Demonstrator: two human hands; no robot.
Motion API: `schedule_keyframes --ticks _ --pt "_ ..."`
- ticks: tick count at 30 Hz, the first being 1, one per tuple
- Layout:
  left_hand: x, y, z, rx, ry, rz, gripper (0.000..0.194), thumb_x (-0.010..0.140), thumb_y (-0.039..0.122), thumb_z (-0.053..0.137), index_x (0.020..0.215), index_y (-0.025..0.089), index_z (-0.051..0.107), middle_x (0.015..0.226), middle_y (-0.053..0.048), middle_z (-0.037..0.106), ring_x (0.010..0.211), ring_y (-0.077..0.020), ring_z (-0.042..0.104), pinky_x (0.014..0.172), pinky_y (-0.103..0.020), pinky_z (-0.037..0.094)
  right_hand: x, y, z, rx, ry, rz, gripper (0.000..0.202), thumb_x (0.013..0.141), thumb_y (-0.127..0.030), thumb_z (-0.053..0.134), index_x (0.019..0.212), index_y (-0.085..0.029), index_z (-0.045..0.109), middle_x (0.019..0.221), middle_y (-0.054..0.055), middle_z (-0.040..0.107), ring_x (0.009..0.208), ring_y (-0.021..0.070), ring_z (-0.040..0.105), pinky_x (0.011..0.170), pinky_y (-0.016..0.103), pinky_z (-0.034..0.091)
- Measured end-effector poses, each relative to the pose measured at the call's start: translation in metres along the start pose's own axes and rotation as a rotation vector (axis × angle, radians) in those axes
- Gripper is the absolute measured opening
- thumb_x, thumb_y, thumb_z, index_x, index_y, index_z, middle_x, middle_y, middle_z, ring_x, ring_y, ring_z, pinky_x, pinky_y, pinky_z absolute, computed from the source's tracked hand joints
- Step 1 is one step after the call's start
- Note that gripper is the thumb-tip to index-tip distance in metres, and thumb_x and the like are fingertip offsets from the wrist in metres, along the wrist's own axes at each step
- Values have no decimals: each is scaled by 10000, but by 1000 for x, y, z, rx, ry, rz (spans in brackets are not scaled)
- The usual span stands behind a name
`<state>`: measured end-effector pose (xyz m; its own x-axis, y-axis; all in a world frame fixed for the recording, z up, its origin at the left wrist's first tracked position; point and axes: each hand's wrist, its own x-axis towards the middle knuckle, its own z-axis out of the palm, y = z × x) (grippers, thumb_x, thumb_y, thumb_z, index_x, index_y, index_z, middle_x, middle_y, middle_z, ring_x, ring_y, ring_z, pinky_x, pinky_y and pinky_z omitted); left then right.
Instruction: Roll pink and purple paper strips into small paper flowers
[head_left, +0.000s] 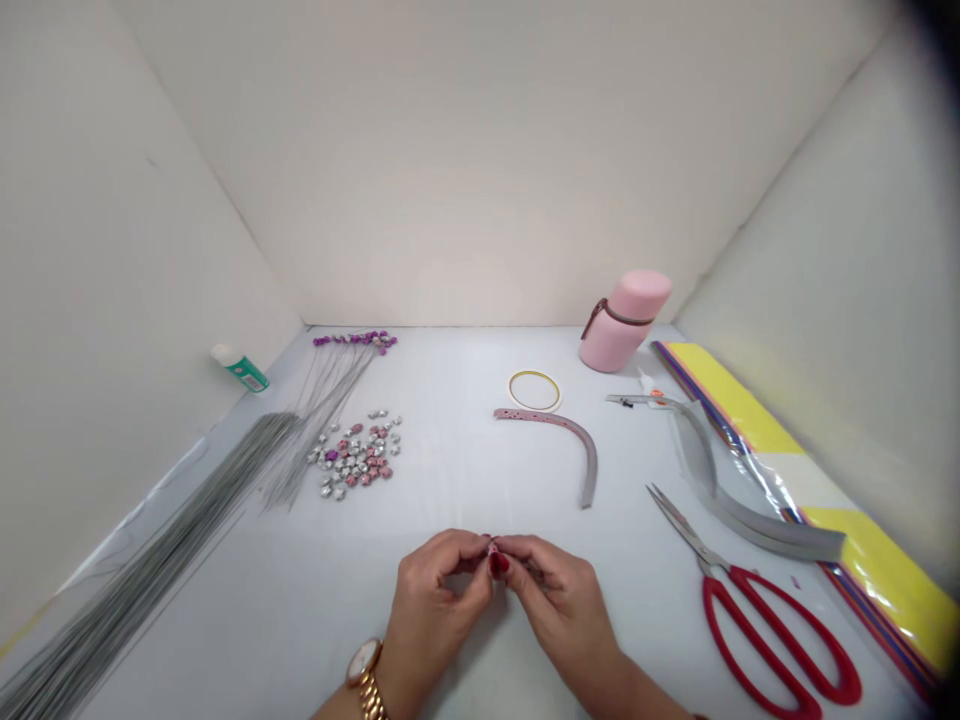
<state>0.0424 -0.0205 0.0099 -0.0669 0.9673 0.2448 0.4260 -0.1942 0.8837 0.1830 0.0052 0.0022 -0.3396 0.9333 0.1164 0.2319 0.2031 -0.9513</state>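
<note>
My left hand (446, 580) and my right hand (559, 595) meet at the fingertips near the front middle of the table, both closed in a pinch. Between them is a small pinkish paper piece (493, 548), mostly hidden by fingers and red thumbnails. Beyond my hands lies a curved bundle of pink and silver paper strips (589, 460). To the left is a scattered group of small folded paper stars (367, 462), silver, pink and a purple one.
At left lie a thick bundle of grey wires (172, 530), purple-tipped wire stems (352, 375) and a glue stick (244, 370). Rightward are a tape roll (558, 402), a pink flask (619, 325), a craft knife (637, 400), grey strips (780, 535), red-handled scissors (716, 562) and packaged coloured paper (877, 570).
</note>
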Motion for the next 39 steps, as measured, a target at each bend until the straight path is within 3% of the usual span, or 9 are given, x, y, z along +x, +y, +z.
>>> schedule_keyframes --ticks 8,14,20,23,26,29,36,39 --pt "-2 -3 2 121 17 64 112 740 92 528 779 163 606 706 -24 638 656 -132 596 621 -241 494 -1 1 3 -218 22 -129 197 815 -170 434 902 -183 611 806 66 675 716 168 630 653 268 508" --pt "-3 -2 -1 85 -20 30 162 786 131 503 909 186 593 832 -43 646 762 -146 600 687 -256 495 -3 4 3 -227 63 -111 176 831 -183 425 912 -189 581 812 61 668 728 166 632 656 257 518" --pt "-3 -2 0 123 -20 36 97 781 140 513 807 173 600 723 -32 636 672 -140 590 632 -254 485 -3 4 5 -267 68 -168 185 833 -183 415 923 -190 577 806 60 666 724 170 628 654 270 516" --pt "-2 -3 -1 27 -37 -33 94 787 155 515 817 167 604 739 -37 636 683 -138 595 627 -246 493 -3 5 6 -166 49 -99 167 836 -203 433 921 -187 576 797 58 664 709 163 629 636 257 519" --pt "0 -2 -3 -128 -74 -127 111 799 181 513 852 158 607 775 -45 639 700 -136 608 639 -241 507 -3 7 4 -35 28 -25 225 848 -211 435 1049 -183 533 879 66 661 760 155 631 684 257 525" --pt "1 -1 -3 -208 -119 -158 130 808 193 507 875 158 613 793 -46 642 704 -136 615 648 -244 512 -3 8 2 -35 -2 -62 246 852 -206 430 1066 -198 551 907 64 655 779 157 624 710 275 522" --pt "0 -5 -1 -144 -42 -162 133 805 198 513 876 181 623 797 -40 665 721 -145 619 664 -255 513 -2 8 1 -40 38 -24 213 847 -231 434 967 -195 606 818 57 664 687 156 626 643 271 536" --pt "-1 -4 -1 -83 -55 -91 134 812 178 498 864 188 622 786 -39 662 718 -143 611 653 -250 507 -1 7 2 -34 55 0 206 845 -250 436 921 -186 617 781 56 667 672 160 624 622 264 531"
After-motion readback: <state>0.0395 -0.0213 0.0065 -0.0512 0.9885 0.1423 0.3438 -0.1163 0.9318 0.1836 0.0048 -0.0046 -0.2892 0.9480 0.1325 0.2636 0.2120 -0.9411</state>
